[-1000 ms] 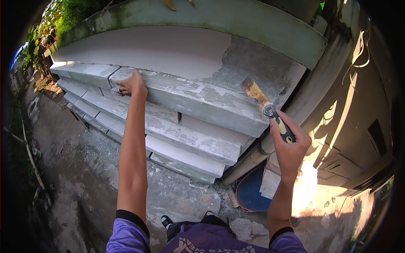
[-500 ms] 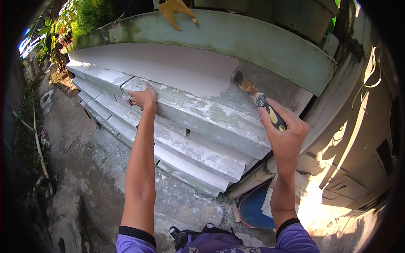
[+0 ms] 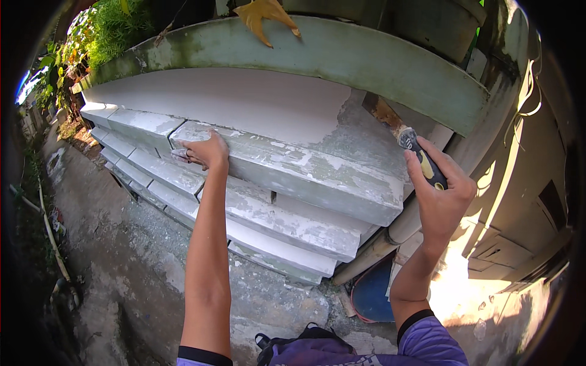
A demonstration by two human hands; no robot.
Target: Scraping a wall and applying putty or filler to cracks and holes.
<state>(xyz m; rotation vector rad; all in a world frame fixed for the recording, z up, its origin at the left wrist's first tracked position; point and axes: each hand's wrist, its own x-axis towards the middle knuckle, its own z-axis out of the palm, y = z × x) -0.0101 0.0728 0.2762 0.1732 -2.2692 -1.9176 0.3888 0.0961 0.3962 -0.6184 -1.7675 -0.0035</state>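
Note:
My right hand (image 3: 444, 172) grips a scraper (image 3: 421, 155) with a black and yellow handle; its rusty, stained blade (image 3: 381, 110) is over the greyish, partly stripped area (image 3: 351, 140) of the upper painted surface. My left hand (image 3: 204, 152) rests at the front edge of the top step (image 3: 287, 168), near a joint between blocks, fingers bent over something whitish that is too small to make out. Flaking white paint covers the stepped ledges (image 3: 281, 226), and smooth pale paint covers the back panel (image 3: 244, 94).
A mossy green curved band (image 3: 366, 67) runs above, with plants (image 3: 113, 39) and a dry leaf (image 3: 259, 18). At right are a pipe (image 3: 372, 253), a blue tub (image 3: 372, 293) and a sunlit wall (image 3: 525, 213). Below lie concrete ground (image 3: 122, 256) and poles (image 3: 43, 226) at far left.
The scraper and my right hand first rose toward the back panel, then shifted right. The view has shifted too; my left hand stays at the same spot on the ledge.

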